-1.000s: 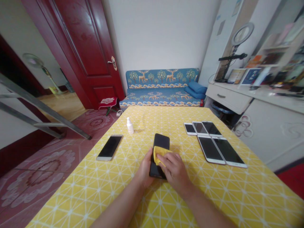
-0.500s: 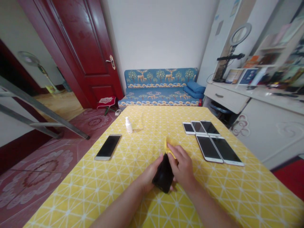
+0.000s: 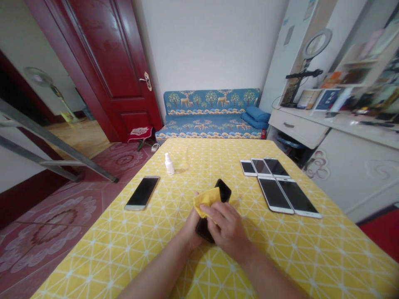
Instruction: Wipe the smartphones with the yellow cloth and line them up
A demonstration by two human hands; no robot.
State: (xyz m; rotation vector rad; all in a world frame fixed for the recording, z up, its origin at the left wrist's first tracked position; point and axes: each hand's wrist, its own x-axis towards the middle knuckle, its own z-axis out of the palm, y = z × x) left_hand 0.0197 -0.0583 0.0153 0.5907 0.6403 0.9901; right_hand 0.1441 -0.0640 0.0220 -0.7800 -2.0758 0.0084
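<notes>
A black smartphone (image 3: 225,190) is held above the table by my left hand (image 3: 190,228), which grips it from the left side and underneath. Most of the left fingers are hidden behind the phone. My right hand (image 3: 229,230) pinches a yellow cloth (image 3: 206,200) and presses it across the middle of the phone. Cloth and fingers cover the phone's centre; its far end and near left part show. To the left lies another smartphone (image 3: 142,193), dark-screened with a pale frame. A small white spray bottle (image 3: 168,164) stands upright beyond it.
Several white-framed phones (image 3: 274,194) lie side by side on the right of the table. The yellow patterned tablecloth (image 3: 102,249) covers the tabletop. A blue sofa (image 3: 210,120) stands past the far edge, and a white cabinet (image 3: 358,162) is at the right.
The phone has turned from a steep tilt to a flatter pose, reaching farther away from me. My right hand has brought the cloth from the phone's top edge left onto its surface.
</notes>
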